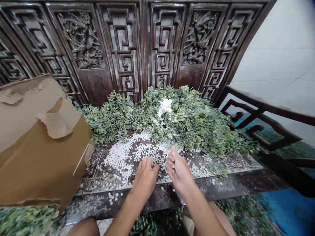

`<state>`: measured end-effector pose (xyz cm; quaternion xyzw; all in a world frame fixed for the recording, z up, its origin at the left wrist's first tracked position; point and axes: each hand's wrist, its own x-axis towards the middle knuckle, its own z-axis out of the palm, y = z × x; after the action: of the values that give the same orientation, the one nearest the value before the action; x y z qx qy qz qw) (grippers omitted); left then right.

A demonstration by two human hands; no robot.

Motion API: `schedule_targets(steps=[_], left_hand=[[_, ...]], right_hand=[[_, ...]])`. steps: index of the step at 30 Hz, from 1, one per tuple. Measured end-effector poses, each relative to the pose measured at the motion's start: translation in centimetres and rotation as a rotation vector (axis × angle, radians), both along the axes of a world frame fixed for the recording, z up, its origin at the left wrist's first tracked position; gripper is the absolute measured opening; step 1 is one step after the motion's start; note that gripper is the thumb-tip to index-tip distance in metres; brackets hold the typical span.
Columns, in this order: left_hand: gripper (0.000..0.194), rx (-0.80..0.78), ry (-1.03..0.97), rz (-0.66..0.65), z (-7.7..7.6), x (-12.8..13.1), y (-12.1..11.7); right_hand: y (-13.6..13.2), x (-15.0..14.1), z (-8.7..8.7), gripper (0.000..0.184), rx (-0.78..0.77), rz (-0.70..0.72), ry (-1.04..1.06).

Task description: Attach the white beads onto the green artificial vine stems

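Many small white discs [119, 154] lie scattered over the dark carved wooden bench seat [236, 164]. My left hand [146, 173] is low over the discs, its fingers curled down and closed. A bit of green shows by its thumb, but what the fingers hold is hidden. Just to the right, my right hand [177, 168] is raised slightly with its fingers folded in and the thumb against the index finger. Whatever is in that pinch is too small to make out. Behind both hands stretches a heap of artificial green leaf sprigs [204, 121].
A torn cardboard box [46, 141] stands at the left, with a bent metal wire frame [86, 160] beside it. On top of the greenery sits a white pile [165, 106]. The carved backrest [144, 49] rises behind, and a wooden armrest [268, 108] bounds the right. More greenery [248, 213] lies below the bench.
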<state>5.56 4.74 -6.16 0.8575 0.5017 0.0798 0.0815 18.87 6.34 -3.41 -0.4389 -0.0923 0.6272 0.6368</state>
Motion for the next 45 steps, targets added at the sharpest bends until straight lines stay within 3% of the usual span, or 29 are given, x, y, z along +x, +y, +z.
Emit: schedule_targets(steps=[4, 9, 13, 19, 22, 25, 30, 34, 41, 45], left_hand=[[0.02, -0.029, 0.032, -0.029, 0.1, -0.2, 0.3], [0.044, -0.083, -0.006, -0.019, -0.5, -0.2, 0.5], [0.032, -0.141, -0.028, 0.014, 0.0, -0.2, 0.6], [0.023, -0.217, -0.55, 0.214, 1.3, -1.6, 1.1], [0.018, -0.321, -0.703, 0.353, 1.4, -1.9, 1.2], [0.017, -0.255, -0.625, 0.366, 1.1, -1.0, 0.5], [0.014, -0.105, -0.228, 0.228, -0.2, 2.4, -1.3], [0.031, -0.134, -0.117, 0.135, -1.1, 3.9, -1.6], [0.021, -0.135, -0.168, 0.165, -0.9, 3.5, -1.5], [0.032, -0.245, -0.465, 0.296, -0.9, 2.8, -0.4]], right_hand=[[0.1, 0.0, -0.2, 0.023, 0.002, -0.032, 0.001], [0.2, -0.1, -0.2, 0.017, -0.038, 0.018, 0.042], [0.3, -0.1, -0.3, 0.016, -0.055, -0.001, 0.04], [0.3, -0.1, -0.3, 0.019, 0.019, 0.046, 0.065], [0.3, -0.3, -0.1, 0.023, -0.002, 0.07, 0.053], [0.3, -0.4, 0.0, 0.025, -0.01, 0.075, 0.067], [0.3, -0.3, -0.2, 0.024, 0.018, 0.058, 0.042], [0.3, 0.1, -0.4, 0.022, 0.042, 0.037, 0.01], [0.6, 1.1, -0.9, 0.015, 0.067, -0.063, -0.034], [0.5, 1.1, -0.7, 0.016, 0.016, -0.077, -0.073]])
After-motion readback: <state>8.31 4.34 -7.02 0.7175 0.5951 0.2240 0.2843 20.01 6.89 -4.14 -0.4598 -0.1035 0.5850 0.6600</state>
